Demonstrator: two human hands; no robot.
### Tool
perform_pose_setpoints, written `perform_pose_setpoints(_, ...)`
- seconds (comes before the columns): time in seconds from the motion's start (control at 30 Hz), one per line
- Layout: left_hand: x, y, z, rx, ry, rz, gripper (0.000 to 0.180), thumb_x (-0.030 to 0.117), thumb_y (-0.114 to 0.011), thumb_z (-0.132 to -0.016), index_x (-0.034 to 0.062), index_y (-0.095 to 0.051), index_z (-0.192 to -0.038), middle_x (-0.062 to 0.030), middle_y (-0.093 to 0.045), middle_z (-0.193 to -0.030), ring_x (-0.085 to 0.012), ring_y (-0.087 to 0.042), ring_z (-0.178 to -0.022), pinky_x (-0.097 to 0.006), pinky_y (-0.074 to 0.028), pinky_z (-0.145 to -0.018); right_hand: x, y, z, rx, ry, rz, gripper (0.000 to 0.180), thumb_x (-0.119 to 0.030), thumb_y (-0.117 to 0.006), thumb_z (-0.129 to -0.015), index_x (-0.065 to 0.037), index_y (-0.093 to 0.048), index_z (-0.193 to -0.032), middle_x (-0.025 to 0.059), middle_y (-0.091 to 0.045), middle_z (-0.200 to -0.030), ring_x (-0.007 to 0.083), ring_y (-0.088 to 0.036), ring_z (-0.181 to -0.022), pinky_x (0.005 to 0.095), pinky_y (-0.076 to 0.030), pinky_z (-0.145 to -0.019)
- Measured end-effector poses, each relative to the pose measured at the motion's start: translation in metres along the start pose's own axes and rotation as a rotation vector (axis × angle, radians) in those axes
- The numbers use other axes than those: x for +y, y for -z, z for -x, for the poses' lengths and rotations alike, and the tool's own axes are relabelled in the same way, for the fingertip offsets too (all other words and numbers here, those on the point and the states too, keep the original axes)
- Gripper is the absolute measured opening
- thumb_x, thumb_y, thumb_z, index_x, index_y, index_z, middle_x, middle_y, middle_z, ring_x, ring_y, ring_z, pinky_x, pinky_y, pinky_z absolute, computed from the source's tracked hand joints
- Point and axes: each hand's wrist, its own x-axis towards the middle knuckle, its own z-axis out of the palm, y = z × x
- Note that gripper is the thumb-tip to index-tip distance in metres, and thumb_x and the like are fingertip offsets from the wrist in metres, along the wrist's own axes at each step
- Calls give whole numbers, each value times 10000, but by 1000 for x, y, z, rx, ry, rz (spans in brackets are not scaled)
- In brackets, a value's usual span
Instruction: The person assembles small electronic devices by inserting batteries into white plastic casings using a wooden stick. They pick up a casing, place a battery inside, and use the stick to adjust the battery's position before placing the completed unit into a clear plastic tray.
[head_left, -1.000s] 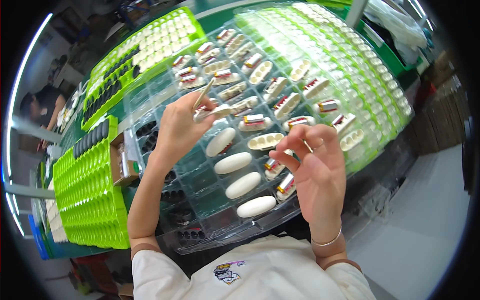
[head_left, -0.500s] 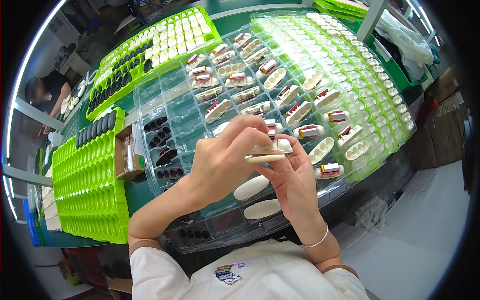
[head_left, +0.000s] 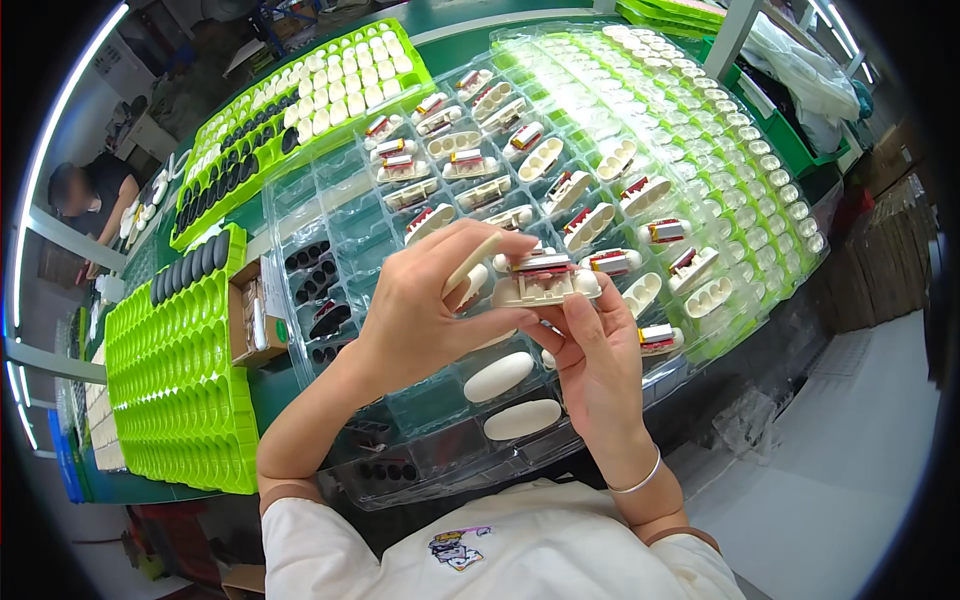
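Note:
My right hand [head_left: 598,365] is closed on the right end of a white oval casing [head_left: 530,292], thumb in front. A red and silver cylindrical part [head_left: 541,263] lies along the casing's upper side. My left hand [head_left: 415,305] is closed around a thin cream oval cover [head_left: 470,264], held on edge between its fingers. The left thumb and fingertips reach the casing's left end. Below the hands, two smooth white oval shells [head_left: 498,377] lie in the clear compartment tray [head_left: 350,232]. More white casings with red and silver parts [head_left: 589,227] fill compartments beyond my hands.
Black pieces [head_left: 318,285] occupy the tray's left column. Further left are a small cardboard box [head_left: 243,340] and a green moulded tray [head_left: 180,400] with black ovals at its top. Stacked green and clear trays [head_left: 740,230] stand at right. Another person [head_left: 95,200] sits far left.
The casing has turned so that its side and the red and silver part show more. The cream cover has moved from under the casing up and left, within my left hand.

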Motion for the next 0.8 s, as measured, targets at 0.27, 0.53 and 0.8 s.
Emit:
perform_pose_setpoints(0.27,0,3,1,-9,17,-5,366,9,-717,-593,52,-608,-940,-13,-565,-928,29,-289,-437,-136,-203,-375,0,1,1,-2,6,-7,199,-97,-536,-824,-1,-447,-973,118,-557,-967,170,-566,-897,311,-469,-831)
perform_pose_setpoints(0.53,-3,1,0,50,-142,-82,366,83,-747,-584,78,-622,-928,-6,-585,-880,19,-293,-434,-145,-214,-378,0,1,1,-24,40,-15,174,-75,-542,-816,-13,-458,-955,117,-560,-977,173,-561,-915,322,-465,-839)
perform_pose_setpoints(0.8,2,3,0,29,-110,-100,359,114,-736,-599,102,-624,-940,-49,-599,-888,-124,-569,-714,-214,-435,-557,1,4,3,-58,81,-15,185,-72,-553,-808,-17,-459,-957,117,-559,-988,177,-555,-928,333,-456,-850)
